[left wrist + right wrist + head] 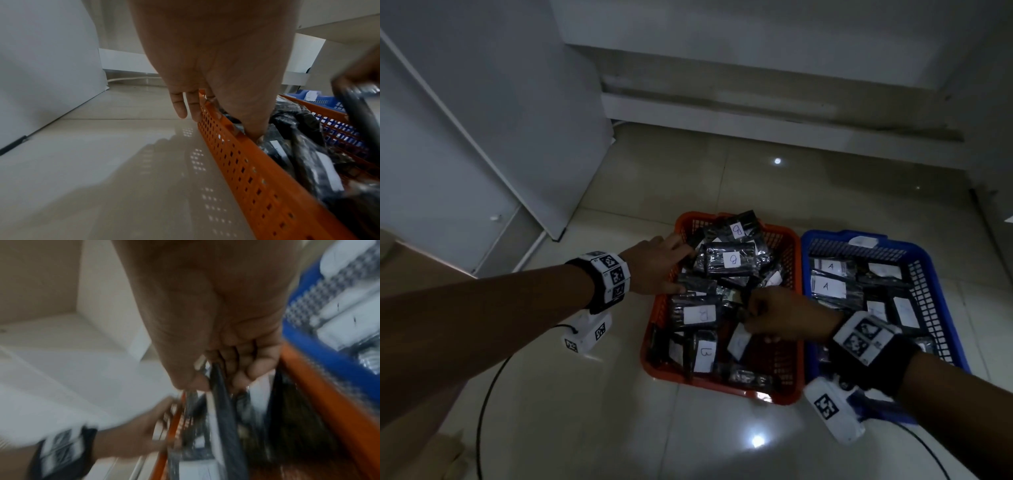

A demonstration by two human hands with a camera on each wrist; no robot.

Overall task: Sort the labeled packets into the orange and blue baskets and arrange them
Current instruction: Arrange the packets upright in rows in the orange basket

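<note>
Over the orange basket, right hand pinches a dark packet; left hand rests spread on the rim, fingers straight.

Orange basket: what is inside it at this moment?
The orange basket holds a heap of dark packets, several with white labels marked B. The right hand grips one. Lower packets and the basket floor are mostly covered.

1. I see open tiled floor left of and in front of the orange basket.
2. The blue basket touches its right wall, so nothing passes between them.
3. My left hand straddles the left rim.
4. Packets heap above the rim.
</note>
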